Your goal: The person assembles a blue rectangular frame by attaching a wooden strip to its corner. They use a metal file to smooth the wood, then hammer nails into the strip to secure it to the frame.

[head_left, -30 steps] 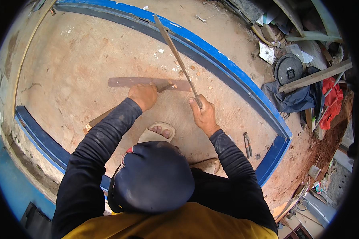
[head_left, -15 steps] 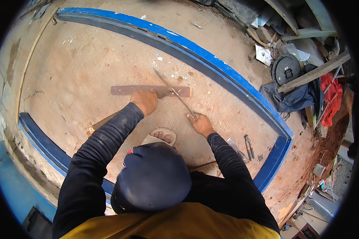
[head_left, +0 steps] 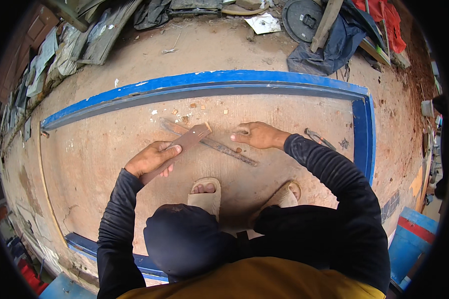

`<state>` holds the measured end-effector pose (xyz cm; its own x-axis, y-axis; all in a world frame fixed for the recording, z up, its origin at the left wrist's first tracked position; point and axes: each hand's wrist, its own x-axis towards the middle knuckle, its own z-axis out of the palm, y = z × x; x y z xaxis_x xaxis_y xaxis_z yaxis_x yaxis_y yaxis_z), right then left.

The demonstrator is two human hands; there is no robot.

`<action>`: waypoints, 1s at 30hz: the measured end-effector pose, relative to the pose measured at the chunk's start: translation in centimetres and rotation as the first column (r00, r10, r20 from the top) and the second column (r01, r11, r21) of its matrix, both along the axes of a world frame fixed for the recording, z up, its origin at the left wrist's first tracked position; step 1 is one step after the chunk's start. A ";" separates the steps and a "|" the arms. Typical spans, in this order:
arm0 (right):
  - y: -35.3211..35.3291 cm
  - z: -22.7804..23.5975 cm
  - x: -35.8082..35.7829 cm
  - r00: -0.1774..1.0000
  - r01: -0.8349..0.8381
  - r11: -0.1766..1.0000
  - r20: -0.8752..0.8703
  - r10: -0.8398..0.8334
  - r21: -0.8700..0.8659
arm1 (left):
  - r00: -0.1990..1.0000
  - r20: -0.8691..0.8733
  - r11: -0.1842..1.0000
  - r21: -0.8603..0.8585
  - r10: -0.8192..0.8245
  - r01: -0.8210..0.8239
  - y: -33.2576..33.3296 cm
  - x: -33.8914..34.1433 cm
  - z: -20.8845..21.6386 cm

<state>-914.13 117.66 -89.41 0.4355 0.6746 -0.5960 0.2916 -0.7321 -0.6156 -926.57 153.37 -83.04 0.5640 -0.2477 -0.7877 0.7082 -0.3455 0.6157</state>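
My left hand [head_left: 152,158] is closed around a short brown wooden board [head_left: 188,142], thumb on top, its far end tilted up to the right. Beneath the board's far end, a long narrow metal blade or bar [head_left: 229,152] with a worn, rusty surface lies slantwise on the floor; the board covers part of it. To the right of the board, my right hand [head_left: 259,135] hovers with fingers loosely curled and apart, nothing visible in it. Small wood chips [head_left: 225,111] lie beyond the blade.
A blue frame [head_left: 224,77] lies on the concrete floor around my feet. Pliers [head_left: 318,137] rest near its right side. Farther off are a round black lid [head_left: 304,20], a dark plastic sheet [head_left: 317,60] and old planks [head_left: 105,42]. A blue container [head_left: 411,244] stands at the lower right.
My right hand has let go of the metal blade, which now lies on the floor. My left hand has lifted the wooden board off the floor. The view has turned.
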 end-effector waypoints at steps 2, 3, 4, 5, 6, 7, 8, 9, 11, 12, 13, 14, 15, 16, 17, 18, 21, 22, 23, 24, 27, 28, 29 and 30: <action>-2.1 3.7 1.5 0.944 0.269 0.941 -0.251 -0.215 0.205 | 0.988 0.054 0.990 0.019 -0.143 0.142 -4.0 4.2 2.3; -3.6 5.3 2.1 0.880 0.402 0.850 -0.400 -0.256 0.340 | 0.973 0.073 0.976 0.005 -0.220 0.220 -6.6 6.6 3.4; -5.0 6.6 2.5 0.830 0.503 0.799 -0.442 -0.339 0.331 | 0.946 0.096 0.950 -0.011 -0.310 0.312 -9.5 9.1 4.5; -7.4 7.8 2.9 0.797 0.577 0.681 -0.493 -0.348 0.452 | 0.923 0.114 0.928 -0.014 -0.369 0.373 -12.5 11.5 5.7; -10.6 8.8 2.9 0.733 0.670 0.615 -0.502 -0.458 0.416 | 0.901 0.157 0.912 0.008 -0.405 0.409 -15.6 13.8 6.9; -13.7 9.6 2.9 0.684 0.728 0.523 -0.519 -0.513 0.443 | 0.850 0.218 0.878 0.112 -0.479 0.466 -18.6 15.8 8.0; -16.8 10.1 2.8 0.647 0.762 0.428 -0.537 -0.541 0.486 | 0.793 0.272 0.835 0.252 -0.546 0.488 -21.6 17.6 9.2; -20.7 10.6 2.2 0.583 0.806 0.340 -0.549 -0.599 0.485 | 0.628 0.399 0.742 0.425 -0.667 0.518 -24.4 19.2 10.2; -28.4 11.2 0.0 0.361 0.879 0.067 -0.568 -0.740 0.472 | 0.218 0.479 0.526 0.769 -0.850 0.364 -29.6 21.8 12.0; -32.3 11.5 -1.5 0.253 0.897 -0.046 -0.594 -0.763 0.440 | 0.143 0.476 0.496 0.804 -0.868 0.328 -32.1 23.0 12.8; -36.0 11.8 -3.2 0.101 0.916 -0.163 -0.604 -0.790 0.367 | 0.068 0.465 0.464 0.842 -0.883 0.275 -34.6 24.1 13.4; -39.2 12.0 -5.4 0.070 0.862 -0.239 -0.572 -0.817 0.446 | -0.008 0.454 0.440 0.868 -0.891 0.228 -37.1 25.2 14.0; -42.1 12.1 -7.4 -0.016 0.853 -0.319 -0.591 -0.807 0.413 | 0.025 0.407 0.401 0.887 -0.913 0.228 -39.4 26.2 14.7; -44.6 12.1 -9.3 -0.046 0.828 -0.374 -0.614 -0.788 0.418 | 0.000 0.421 0.406 0.875 -0.907 0.264 -41.7 27.1 15.3; -46.7 12.0 -10.7 -0.112 0.816 -0.431 -0.626 -0.772 0.385 | -0.009 0.427 0.405 0.865 -0.904 0.295 -43.8 27.8 15.9; -48.6 11.8 -11.5 -0.121 0.785 -0.468 -0.640 -0.759 0.406 | -0.019 0.432 0.405 0.859 -0.902 0.313 -45.9 28.4 16.4; -52.4 10.7 -11.6 -0.208 0.701 -0.592 -0.679 -0.704 0.398 | 0.005 0.499 0.458 0.791 -0.867 0.406 -51.4 29.8 17.4; -53.5 10.3 -10.9 -0.237 0.683 -0.623 -0.691 -0.683 0.381 | 0.000 0.518 0.475 0.783 -0.855 0.400 -52.8 30.1 17.5; -54.3 9.9 -10.1 -0.282 0.668 -0.654 -0.694 -0.663 0.354 | 0.038 0.520 0.486 0.765 -0.853 0.423 -53.9 30.5 17.5; -55.1 9.6 -9.2 -0.279 0.675 -0.647 -0.689 -0.669 0.355 | 0.067 0.521 0.497 0.757 -0.851 0.425 -54.7 30.8 17.4; -56.7 8.8 -6.8 -0.365 0.683 -0.655 -0.625 -0.689 0.324 | 0.125 0.475 0.476 0.754 -0.871 0.452 -55.4 32.0 16.7; -57.0 8.5 -6.2 -0.329 0.687 -0.637 -0.632 -0.702 0.350 | 0.144 0.456 0.467 0.753 -0.878 0.463 -55.3 32.3 16.2; -57.3 8.2 -5.7 -0.328 0.691 -0.633 -0.628 -0.706 0.350 | 0.185 0.460 0.492 0.755 -0.869 0.433 -55.1 32.6 15.4; -57.5 7.8 -5.1 -0.324 0.689 -0.628 -0.621 -0.714 0.362 | 0.203 0.485 0.522 0.733 -0.851 0.436 -54.9 32.9 14.4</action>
<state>-919.23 60.12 -81.66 0.7100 -0.5497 -0.4403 -0.1998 0.4423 -0.8743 -893.71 98.52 -68.65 0.6975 -0.6581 -0.2836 -0.5465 -0.7445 0.3835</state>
